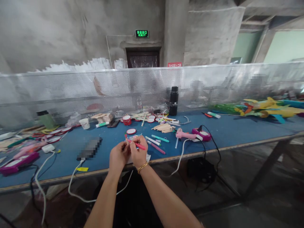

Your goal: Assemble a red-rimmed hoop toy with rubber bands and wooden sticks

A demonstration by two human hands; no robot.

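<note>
My right hand grips a pinkish-red marker pen like a writing tool, its tip end pointing left toward my other hand. Close beside it, my left hand is closed in a pinch. A small red and greenish piece shows just above the left fingertips; its kind is too small to tell. Right of my hands lie a pink marker, a white marker with a green cap and a teal marker. Behind the hands sits a round white disc with a red rim.
Wooden craft sticks lie in a pile beyond the markers. A pink glue gun with a trailing cable rests at right, a black bottle stands by the mesh screen. A blurred-out dark device and paper cup are at left.
</note>
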